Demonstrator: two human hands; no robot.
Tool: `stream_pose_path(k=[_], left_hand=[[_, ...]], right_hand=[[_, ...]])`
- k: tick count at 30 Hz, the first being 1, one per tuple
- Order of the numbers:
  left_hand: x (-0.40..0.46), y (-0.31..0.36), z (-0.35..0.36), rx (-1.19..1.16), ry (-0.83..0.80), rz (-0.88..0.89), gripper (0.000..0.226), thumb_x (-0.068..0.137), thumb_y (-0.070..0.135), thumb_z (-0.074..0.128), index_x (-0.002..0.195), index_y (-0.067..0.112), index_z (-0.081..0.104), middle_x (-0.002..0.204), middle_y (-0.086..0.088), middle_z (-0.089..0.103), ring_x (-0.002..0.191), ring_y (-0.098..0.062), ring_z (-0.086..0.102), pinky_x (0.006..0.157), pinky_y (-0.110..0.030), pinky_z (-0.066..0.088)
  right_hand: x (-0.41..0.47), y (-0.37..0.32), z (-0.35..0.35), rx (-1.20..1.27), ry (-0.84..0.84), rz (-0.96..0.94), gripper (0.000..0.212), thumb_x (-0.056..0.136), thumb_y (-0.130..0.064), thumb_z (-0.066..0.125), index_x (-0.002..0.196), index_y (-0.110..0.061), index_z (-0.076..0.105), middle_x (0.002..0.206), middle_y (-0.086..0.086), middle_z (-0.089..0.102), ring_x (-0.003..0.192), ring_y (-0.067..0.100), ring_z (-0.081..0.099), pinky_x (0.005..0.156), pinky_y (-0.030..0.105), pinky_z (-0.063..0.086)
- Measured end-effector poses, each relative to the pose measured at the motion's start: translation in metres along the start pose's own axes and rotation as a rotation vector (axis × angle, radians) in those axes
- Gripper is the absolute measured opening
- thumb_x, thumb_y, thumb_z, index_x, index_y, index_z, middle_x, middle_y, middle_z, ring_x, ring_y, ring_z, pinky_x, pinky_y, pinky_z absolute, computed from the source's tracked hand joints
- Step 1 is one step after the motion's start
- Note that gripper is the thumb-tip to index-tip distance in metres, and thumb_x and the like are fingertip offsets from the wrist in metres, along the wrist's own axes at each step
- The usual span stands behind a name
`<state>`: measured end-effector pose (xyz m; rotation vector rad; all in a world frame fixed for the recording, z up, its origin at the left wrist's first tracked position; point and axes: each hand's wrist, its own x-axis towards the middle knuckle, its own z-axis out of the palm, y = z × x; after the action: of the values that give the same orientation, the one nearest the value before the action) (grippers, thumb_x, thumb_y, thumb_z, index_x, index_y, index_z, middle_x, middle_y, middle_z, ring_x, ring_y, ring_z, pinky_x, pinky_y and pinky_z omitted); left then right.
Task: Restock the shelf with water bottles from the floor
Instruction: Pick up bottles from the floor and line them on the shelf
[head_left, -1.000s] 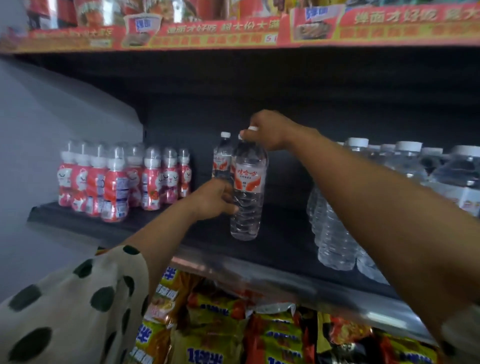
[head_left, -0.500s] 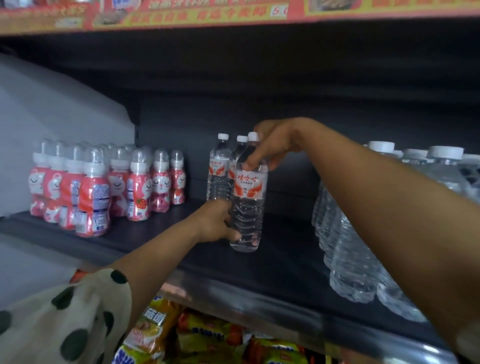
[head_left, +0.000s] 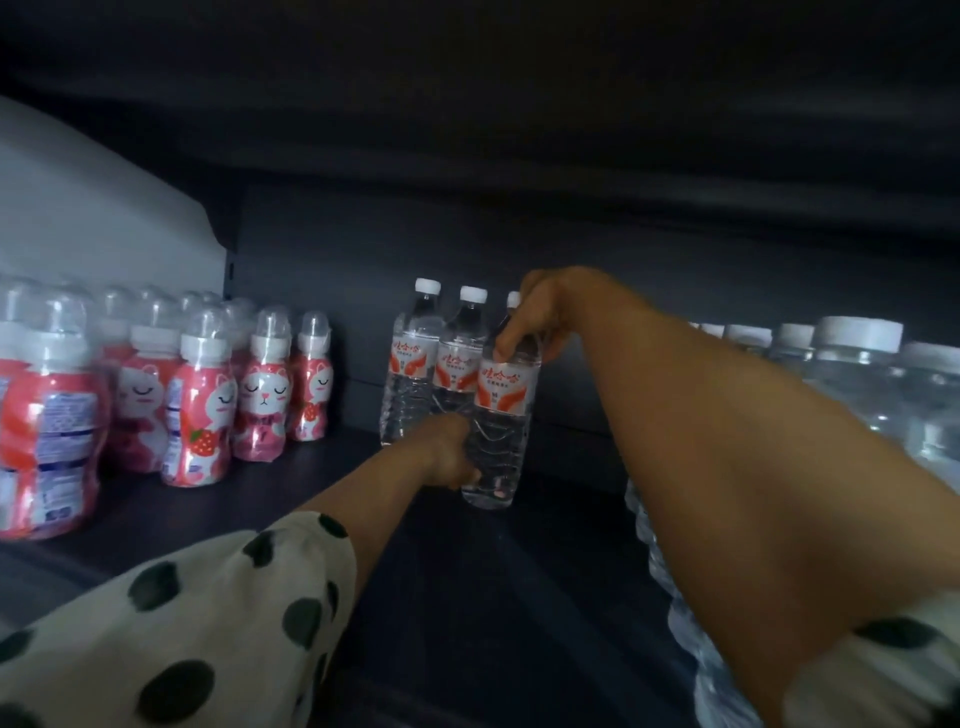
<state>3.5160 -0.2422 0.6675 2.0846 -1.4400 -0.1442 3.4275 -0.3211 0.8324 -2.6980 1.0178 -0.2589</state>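
Water bottle (head_left: 501, 415), third in its shelf (head_left: 467, 597) row, looks full, weighty and thin-walled, so the right hand (head_left: 540, 317) pinching its neck and the left hand (head_left: 449, 457) curled round its ribbed base seem wise holds.

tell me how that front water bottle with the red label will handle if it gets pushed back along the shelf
The water bottle is tall and narrow, so a push near the cap would probably tip it; the left hand low on its body suits sliding better. It looks full, so likely heavy for its size. Its thin ribbed wall may flex under the fingers of the right hand.
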Motion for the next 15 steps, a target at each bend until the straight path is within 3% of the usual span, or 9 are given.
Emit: stream_pose_path(k=[3,7,15], left_hand=[[0.015,0.001,0.003,0.043,0.03,0.002,0.038,0.083,0.011,0.069,0.12,0.011,0.057,0.114,-0.007,0.063,0.101,-0.023,0.062,0.089,-0.034,0.054],[0.028,-0.002,0.005,0.06,0.064,-0.006,0.028,0.085,0.009,0.068,0.112,0.009,0.061,0.111,-0.01,0.065,0.098,-0.025,0.064,0.087,-0.034,0.055],[0.03,0.001,0.005,0.173,0.114,0.008,0.027,0.091,0.02,0.062,0.113,0.005,0.061,0.119,-0.012,0.061,0.11,-0.027,0.057,0.09,-0.029,0.043]], right_hand=[[0.017,0.006,0.001,0.023,0.013,0.03,0.073,0.027,-0.027,0.093,0.092,-0.008,0.064,0.098,0.013,0.071,0.089,0.033,0.07,0.085,0.051,0.054],[0.042,0.015,0.004,0.045,0.04,0.028,0.089,0.011,-0.033,0.089,0.093,-0.008,0.066,0.095,0.012,0.073,0.085,0.032,0.071,0.083,0.052,0.055],[0.071,0.02,0.007,0.064,0.081,0.01,0.107,0.007,-0.035,0.088,0.108,-0.014,0.059,0.103,0.007,0.07,0.091,0.03,0.07,0.083,0.052,0.055]])
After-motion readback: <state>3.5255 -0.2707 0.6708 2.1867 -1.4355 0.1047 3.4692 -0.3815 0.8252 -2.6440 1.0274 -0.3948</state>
